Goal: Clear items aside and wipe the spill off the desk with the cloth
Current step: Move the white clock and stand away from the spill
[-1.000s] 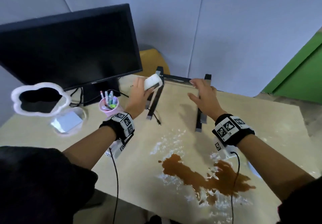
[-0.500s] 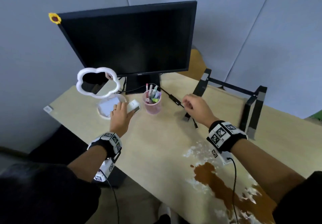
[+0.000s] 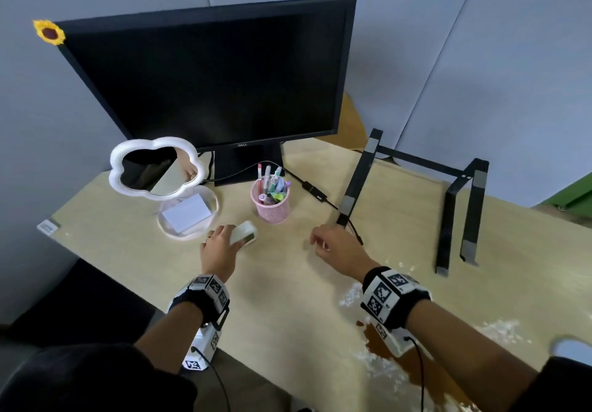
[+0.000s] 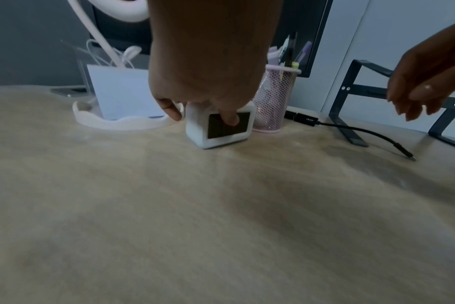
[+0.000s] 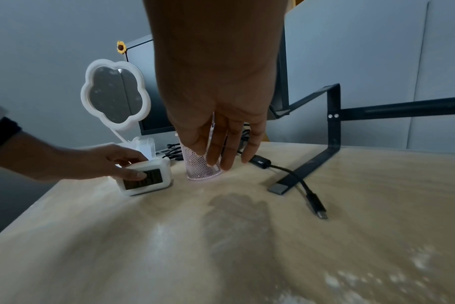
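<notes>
A small white clock [image 3: 245,235] with a dark display stands on the wooden desk [image 3: 288,299], between the mirror's base and the pink pen cup [image 3: 272,203]. My left hand [image 3: 221,242] grips it from above, thumb on the display [image 4: 231,121], fingers behind it. In the right wrist view the clock [image 5: 146,181] rests on the desk. My right hand [image 3: 323,242] hovers over the desk with relaxed fingers [image 5: 221,144] and holds nothing, in front of the pen cup [image 5: 200,170]. The brown spill [image 3: 378,341], ringed by white flecks, lies at the lower right beneath my right wrist. No cloth shows plainly.
A black monitor [image 3: 217,75] stands at the back. A white flower-shaped mirror [image 3: 153,168] stands at the left. A black laptop stand [image 3: 448,194] stands at the right, with a loose black cable [image 5: 317,207] by its left leg. A pale rounded thing [image 3: 570,347] shows at the right edge.
The view has swung left. My left hand carried the clock from the laptop stand to beside the pen cup. My right hand left the stand and moved left.
</notes>
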